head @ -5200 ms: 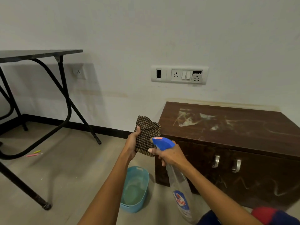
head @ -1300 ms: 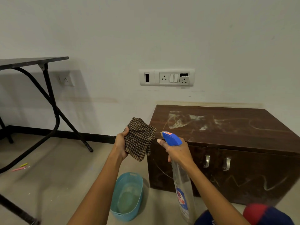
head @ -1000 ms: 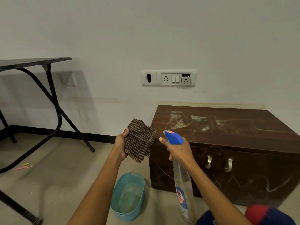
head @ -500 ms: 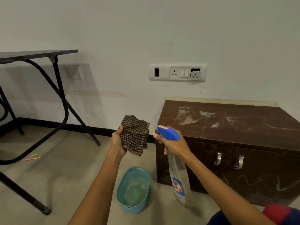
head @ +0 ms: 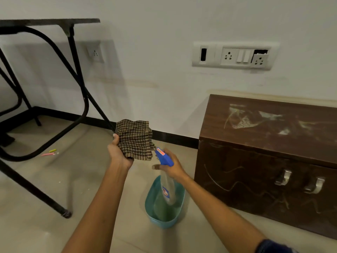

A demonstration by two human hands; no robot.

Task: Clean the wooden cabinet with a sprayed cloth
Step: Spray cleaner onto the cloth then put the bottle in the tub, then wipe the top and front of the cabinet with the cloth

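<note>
My left hand [head: 118, 154] holds a folded brown checked cloth [head: 135, 139] up in front of me. My right hand [head: 171, 166] grips a clear spray bottle [head: 166, 187] by its blue trigger head, whose nozzle almost touches the cloth's lower right edge. The bottle's body hangs down over a teal tub. The dark wooden cabinet [head: 264, 150] stands at the right against the wall. White smears and scribbles mark its top and front, and two metal handles sit on its front.
A teal plastic tub [head: 179, 216] stands on the tiled floor just left of the cabinet. A black metal-legged table [head: 54, 22] fills the left side, with small coloured sticks [head: 50, 152] under it. A switch and socket panel [head: 233, 55] is on the wall.
Both hands have dropped lower and shifted left of the cabinet. The bottle now hangs over the tub, its nozzle closer to the cloth. The view has swung left.
</note>
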